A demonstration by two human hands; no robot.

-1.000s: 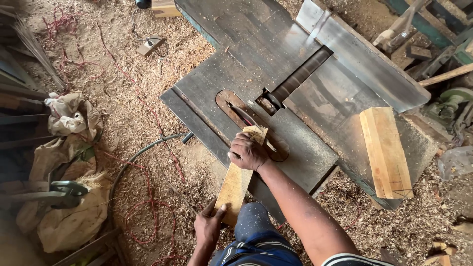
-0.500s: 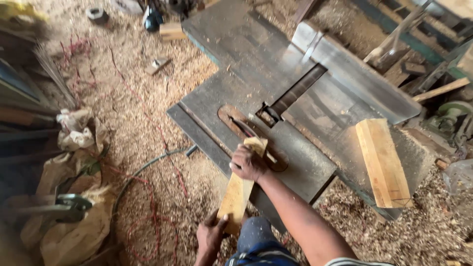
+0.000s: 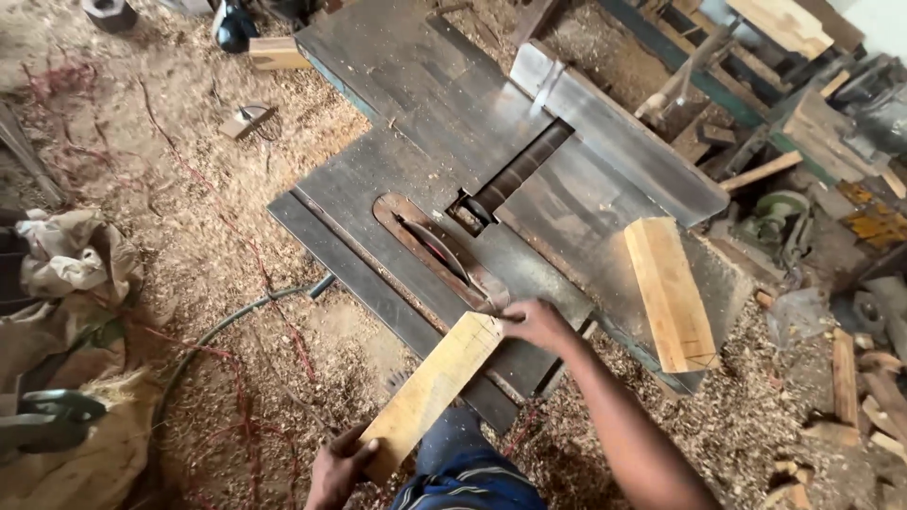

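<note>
A pale wooden plank (image 3: pixel 430 390) lies slanted off the near edge of a grey metal saw table (image 3: pixel 453 142). Its far end rests on the table just short of the saw blade (image 3: pixel 436 250), which stands in a rusty oval insert. My right hand (image 3: pixel 537 323) presses on the plank's far end, fingers pointing at the blade. My left hand (image 3: pixel 337 470) grips the plank's near end at the bottom of the view, above my blue-trousered leg.
A second, thicker wood block (image 3: pixel 669 293) lies on the table's right side. Sawdust covers the floor. Sacks (image 3: pixel 66 274) sit at the left, a dark hose (image 3: pixel 236 321) curls below the table, and wood offcuts (image 3: pixel 860 387) and tools crowd the right.
The view has shifted, and the plank has come back toward me, so its far end now sits short of the blade instead of beside it. Both hands keep their hold.
</note>
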